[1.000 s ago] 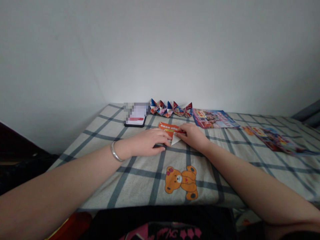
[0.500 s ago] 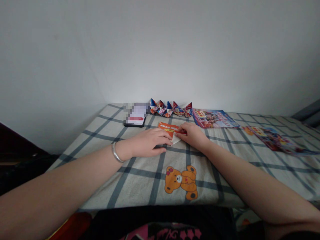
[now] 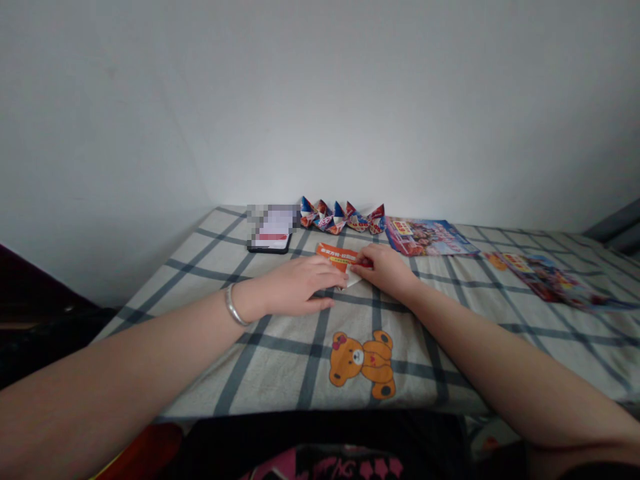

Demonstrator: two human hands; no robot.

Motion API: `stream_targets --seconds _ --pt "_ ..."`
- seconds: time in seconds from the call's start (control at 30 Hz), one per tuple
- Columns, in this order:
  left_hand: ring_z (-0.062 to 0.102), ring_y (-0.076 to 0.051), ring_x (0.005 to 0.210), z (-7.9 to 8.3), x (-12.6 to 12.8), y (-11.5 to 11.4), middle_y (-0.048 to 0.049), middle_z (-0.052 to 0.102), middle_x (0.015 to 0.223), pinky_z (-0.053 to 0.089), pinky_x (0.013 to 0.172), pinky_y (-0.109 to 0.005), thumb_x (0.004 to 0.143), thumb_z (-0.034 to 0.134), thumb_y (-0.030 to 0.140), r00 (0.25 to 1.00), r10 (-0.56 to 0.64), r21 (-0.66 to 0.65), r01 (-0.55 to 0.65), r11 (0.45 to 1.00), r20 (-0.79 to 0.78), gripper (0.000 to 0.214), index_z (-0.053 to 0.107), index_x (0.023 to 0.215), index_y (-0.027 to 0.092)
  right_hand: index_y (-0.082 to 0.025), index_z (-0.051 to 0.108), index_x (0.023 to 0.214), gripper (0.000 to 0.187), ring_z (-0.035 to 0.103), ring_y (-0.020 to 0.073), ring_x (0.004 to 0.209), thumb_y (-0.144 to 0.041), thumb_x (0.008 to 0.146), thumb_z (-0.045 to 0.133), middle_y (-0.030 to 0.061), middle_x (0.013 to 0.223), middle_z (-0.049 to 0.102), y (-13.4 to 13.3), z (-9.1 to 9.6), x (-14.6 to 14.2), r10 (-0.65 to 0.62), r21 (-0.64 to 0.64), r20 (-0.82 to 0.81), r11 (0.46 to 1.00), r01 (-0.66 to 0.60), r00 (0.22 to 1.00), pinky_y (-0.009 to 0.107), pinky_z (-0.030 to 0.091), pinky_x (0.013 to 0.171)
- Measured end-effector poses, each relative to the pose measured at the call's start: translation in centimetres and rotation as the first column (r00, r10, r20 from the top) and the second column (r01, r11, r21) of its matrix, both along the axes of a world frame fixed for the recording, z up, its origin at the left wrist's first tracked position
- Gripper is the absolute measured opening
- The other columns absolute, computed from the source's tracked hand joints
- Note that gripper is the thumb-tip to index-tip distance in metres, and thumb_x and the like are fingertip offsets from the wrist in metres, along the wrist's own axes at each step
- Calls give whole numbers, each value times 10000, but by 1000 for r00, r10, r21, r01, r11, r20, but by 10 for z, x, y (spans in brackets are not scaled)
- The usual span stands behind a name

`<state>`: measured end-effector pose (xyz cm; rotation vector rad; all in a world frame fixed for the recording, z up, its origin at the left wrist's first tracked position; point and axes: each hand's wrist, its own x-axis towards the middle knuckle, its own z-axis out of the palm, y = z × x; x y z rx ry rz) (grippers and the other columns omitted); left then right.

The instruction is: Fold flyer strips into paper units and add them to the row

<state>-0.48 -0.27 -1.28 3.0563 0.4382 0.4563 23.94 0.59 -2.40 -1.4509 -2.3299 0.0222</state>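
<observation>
An orange and white printed sheet of paper [image 3: 336,254], partly folded, lies on the checked cloth between my hands. My left hand [image 3: 300,283] rests flat across its left and near side, fingers stretched out and the thumb apart. At the right side of the paper, my right hand [image 3: 383,270] has thumb and index finger pinched on the edge, where a white underside shows. Parts of the sheet are hidden under the fingers of both hands.
A phone [image 3: 273,230] lies at the back left. Several folded paper pieces [image 3: 343,219] stand in a row by the wall [image 3: 340,100]. Two colourful leaflets, one nearer [image 3: 433,238] and one farther right [image 3: 560,280], lie on the checked tablecloth [image 3: 270,373].
My left fingers have shifted very slightly to the right over the paper. My right hand keeps its pinch in nearly the same place.
</observation>
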Motion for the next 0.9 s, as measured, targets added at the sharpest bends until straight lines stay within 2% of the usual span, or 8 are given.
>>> stream_targets --seconds 0.17,0.37,0.6,0.7,0.77,0.9 --pt "527 -254 1197 -1 0 0 -82 613 1285 414 1047 -430 936 562 341 1000 -8 16 8 1000 -11 314 599 1219 210 -177 660 841 138 585 191 825 -312 868 646 58 871 668 -2 3 -2 0 23 72 1000 -1 997 305 414 768" --pt "546 -239 1181 -2 0 2 -77 632 1264 428 1034 -407 925 574 303 1000 -8 -1 8 1000 9 299 616 1207 213 -182 645 818 142 583 181 793 -314 871 641 49 857 668 0 4 -3 -21 -21 61 1000 23 998 292 414 734" --pt "552 -251 1169 -3 1 2 -78 614 1285 441 1015 -411 939 548 321 999 -17 125 21 992 -34 278 638 1177 209 -185 642 826 127 594 189 805 -304 869 636 53 860 670 -1 3 -4 -27 5 84 1000 27 996 301 422 747" --pt "559 -255 1155 -2 3 1 -78 624 1260 454 994 -415 923 563 302 999 -11 159 16 987 -32 260 649 1149 207 -181 653 900 124 603 193 817 -298 858 650 63 899 671 -3 2 -3 -29 48 53 999 26 998 305 437 743" --pt "556 -256 1154 -1 4 -1 -75 630 1246 455 993 -417 916 559 273 1000 -1 169 6 986 -31 251 653 1138 204 -191 668 943 134 613 195 857 -295 859 658 67 946 675 -4 3 -1 29 70 26 997 -30 999 309 452 770" --pt "559 -249 1133 -1 5 -2 -72 637 1222 459 982 -410 913 542 237 999 11 187 -4 982 -33 255 655 1139 200 -229 720 947 132 626 206 994 -321 875 657 56 1025 698 -8 7 9 260 51 31 964 -262 965 345 460 902"
